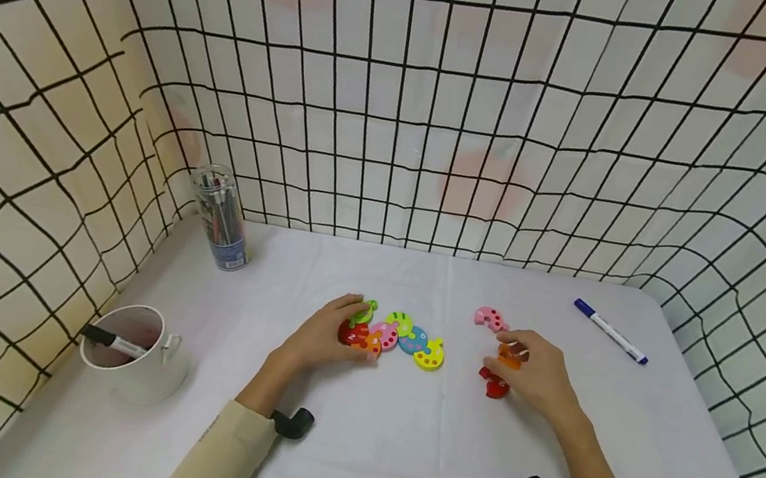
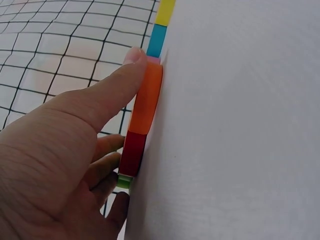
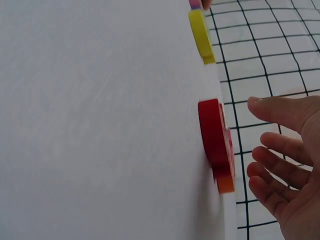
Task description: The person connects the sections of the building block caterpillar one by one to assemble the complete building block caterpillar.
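Note:
Small animal-shaped puzzle pieces with dots lie flat on the white table. My left hand [image 1: 325, 335] spans the left end of a joined row. Its thumb is against the orange piece [image 2: 146, 100], and its other fingers curve round the red piece [image 2: 133, 152] and the green piece [image 1: 366, 314]. Rightward run pink, lime, blue [image 1: 413, 340] and yellow [image 1: 430, 354] pieces. My right hand [image 1: 537, 372] hovers with bent, parted fingers over another red piece [image 3: 212, 132] and an orange piece [image 3: 226, 184], apart from both in the right wrist view. A light pink piece [image 1: 490, 318] lies just beyond.
A blue-capped marker [image 1: 611, 331] lies at the back right. At the back left stands a clear cup of pens [image 1: 222, 220]. A white bucket [image 1: 158, 375] with a black-capped marker [image 1: 113, 342] stands at the left. Black wire mesh [image 1: 410, 121] surrounds the table's back and sides.

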`<state>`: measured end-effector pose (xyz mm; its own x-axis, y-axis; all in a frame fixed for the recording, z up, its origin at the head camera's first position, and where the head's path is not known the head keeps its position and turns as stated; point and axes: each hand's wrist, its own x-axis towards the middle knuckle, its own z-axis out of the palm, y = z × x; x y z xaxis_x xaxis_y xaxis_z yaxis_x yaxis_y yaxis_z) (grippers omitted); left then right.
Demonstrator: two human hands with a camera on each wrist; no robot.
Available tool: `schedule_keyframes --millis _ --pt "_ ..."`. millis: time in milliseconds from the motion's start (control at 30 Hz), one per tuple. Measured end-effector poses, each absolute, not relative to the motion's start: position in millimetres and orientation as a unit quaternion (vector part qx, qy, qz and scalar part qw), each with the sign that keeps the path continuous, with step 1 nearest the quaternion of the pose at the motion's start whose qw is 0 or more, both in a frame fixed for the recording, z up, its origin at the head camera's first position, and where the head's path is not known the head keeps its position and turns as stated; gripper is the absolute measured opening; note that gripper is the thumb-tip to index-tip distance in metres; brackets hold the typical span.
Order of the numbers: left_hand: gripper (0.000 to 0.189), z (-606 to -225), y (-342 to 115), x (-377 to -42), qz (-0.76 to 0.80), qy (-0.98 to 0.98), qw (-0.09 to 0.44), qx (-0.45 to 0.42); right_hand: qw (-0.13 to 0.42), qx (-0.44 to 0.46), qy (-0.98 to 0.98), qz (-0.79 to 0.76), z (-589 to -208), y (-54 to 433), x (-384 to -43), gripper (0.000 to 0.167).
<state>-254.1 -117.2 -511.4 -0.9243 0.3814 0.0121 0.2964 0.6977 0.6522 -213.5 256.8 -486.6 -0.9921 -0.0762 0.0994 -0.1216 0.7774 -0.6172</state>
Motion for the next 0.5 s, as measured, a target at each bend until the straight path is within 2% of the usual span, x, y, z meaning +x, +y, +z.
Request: schedule_keyframes --millis 333,500 --pt "0.091 -511.8 -117.9 -254.2 0.349 0.918 0.065 0.177 0.012 0.049 -0.947 0.317 -494.4 271.7 -205.7 0.049" --pt "0.091 -511.4 -117.5 -253.8 0.348 0.919 0.064 0.175 -0.012 0.06 -0.948 0.311 -496.4 271.2 -199.5 0.057"
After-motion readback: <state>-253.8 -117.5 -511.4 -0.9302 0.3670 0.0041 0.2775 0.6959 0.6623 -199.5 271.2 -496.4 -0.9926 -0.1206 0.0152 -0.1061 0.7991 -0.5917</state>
